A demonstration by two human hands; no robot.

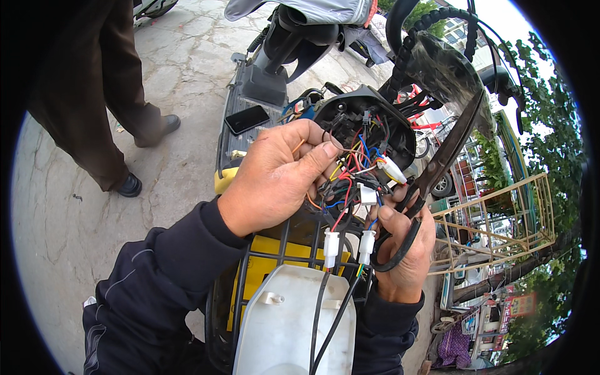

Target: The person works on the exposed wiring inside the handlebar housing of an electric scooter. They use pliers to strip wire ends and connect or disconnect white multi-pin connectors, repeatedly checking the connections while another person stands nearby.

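A tangle of coloured wires [356, 162] spills from an opened black housing [350, 100] on an electric scooter. My left hand [278, 172] pinches a thin wire between thumb and forefinger at the left of the tangle. Dark-bladed scissors [447, 150] are in my right hand [406, 244], their tips pointing up and away to the right, with the black handle loops around my fingers. My right thumb rests beside a blue wire. Two white plugs [330, 249] hang below on black cables, and another white connector [392, 169] lies among the wires. Some left fingertips are hidden behind the wires.
Beneath my arms are a black metal rack [289, 253] and a whitish plastic cover [281, 319]. A phone [247, 119] lies on the scooter's footboard. Handlebar cables [431, 25] arch overhead. A person in dark trousers [119, 81] stands left; a wooden frame [500, 219] is at right.
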